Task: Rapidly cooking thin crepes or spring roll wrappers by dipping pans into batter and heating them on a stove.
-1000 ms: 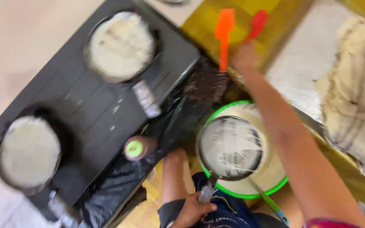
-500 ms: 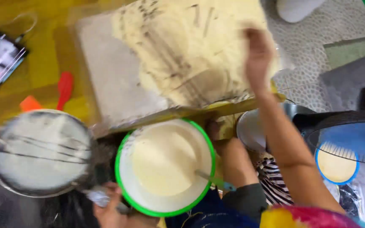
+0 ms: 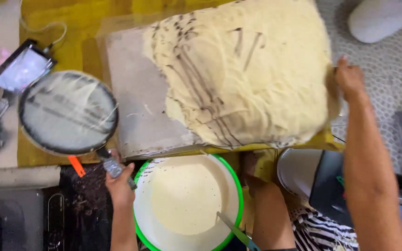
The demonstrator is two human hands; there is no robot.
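Crepe station: pan (image 3: 68, 113), batter bowl (image 3: 188, 201), crepe stack (image 3: 247, 69).
Left hand (image 3: 119, 183) is gripping the pan's handle beside the bowl; right hand (image 3: 349, 79) is pinching the stack's edge.

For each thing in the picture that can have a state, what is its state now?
Left hand: shut on pan handle.
Pan: lifted, coated with thin batter.
Right hand: touching the edge of the crepe pile.
Crepe pile: spread flat on the board.
Bowl: holds batter.
Phone: screen lit.
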